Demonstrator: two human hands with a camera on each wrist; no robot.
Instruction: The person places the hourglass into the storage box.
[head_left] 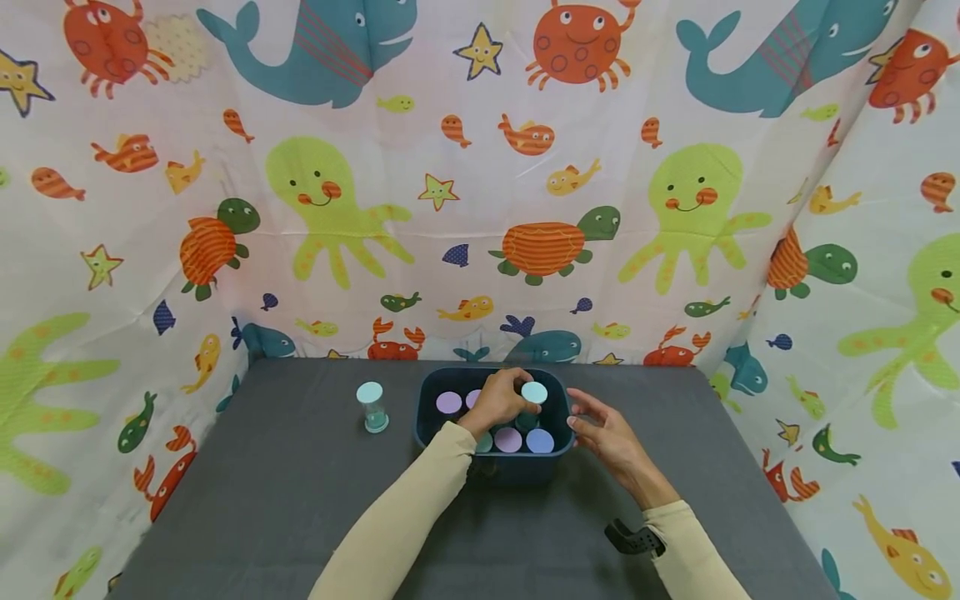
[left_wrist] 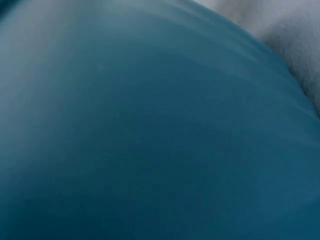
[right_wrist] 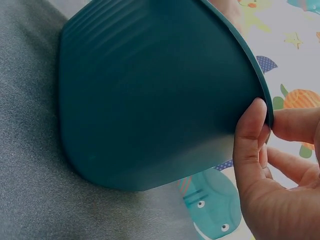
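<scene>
A dark blue-teal bin (head_left: 495, 472) stands on the table, holding several sand timers with coloured caps. Reaching in over its near rim, my left hand (head_left: 501, 402) pinches a pale-cyan-capped sand timer (head_left: 534, 393) inside the bin's right part. My right hand (head_left: 611, 437) holds the bin's right rim, thumb outside the wall and index finger at the edge, clear in the right wrist view. Purple (head_left: 507, 440), blue (head_left: 540, 441) and green caps (head_left: 484, 442) show near the front. The bin's wall (left_wrist: 160, 125) fills most of the left wrist view, where the left hand is not seen.
Another pale-cyan-capped sand timer (head_left: 372, 407) stands on the grey table (head_left: 300, 500), left of the bin. A sea-animal patterned curtain (head_left: 480, 208) encloses the back and sides. A dark band (head_left: 634, 539) is around the right wrist.
</scene>
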